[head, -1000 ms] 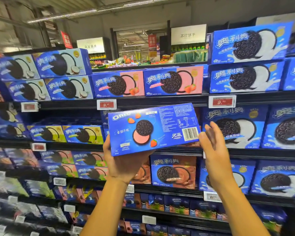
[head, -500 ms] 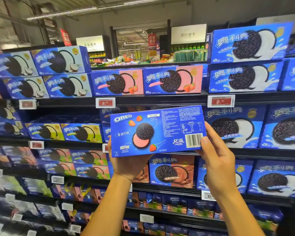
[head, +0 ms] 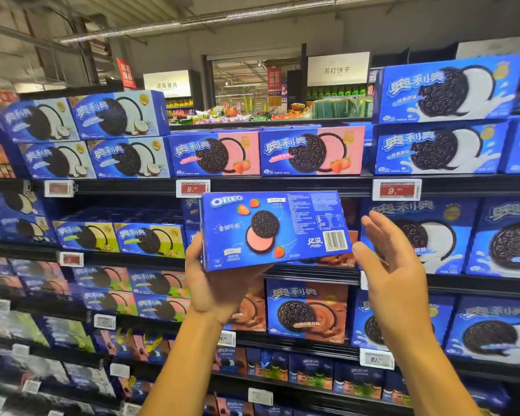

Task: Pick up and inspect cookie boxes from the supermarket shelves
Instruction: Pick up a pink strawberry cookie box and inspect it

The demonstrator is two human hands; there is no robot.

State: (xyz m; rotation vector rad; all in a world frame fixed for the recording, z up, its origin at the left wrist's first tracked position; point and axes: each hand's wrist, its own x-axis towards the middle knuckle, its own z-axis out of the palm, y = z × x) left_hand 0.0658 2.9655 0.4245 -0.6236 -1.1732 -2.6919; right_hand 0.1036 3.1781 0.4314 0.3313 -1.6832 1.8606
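The right hand (head: 395, 259) has come off the box's barcode end since half a second ago and is now hovering just beside it, fingers loosely spread. The left hand (head: 219, 283) is gripping the blue strawberry cookie box (head: 275, 228) from below at frame centre, in front of the shelves (head: 282, 185)

Your single head-worn wide-angle camera faces the supermarket shelves (head: 282, 184) head-on from close range, tilted slightly upward so the ceiling and a far aisle show above the top row. Your forearms enter from the bottom edge; straight lines bow toward the frame edges.
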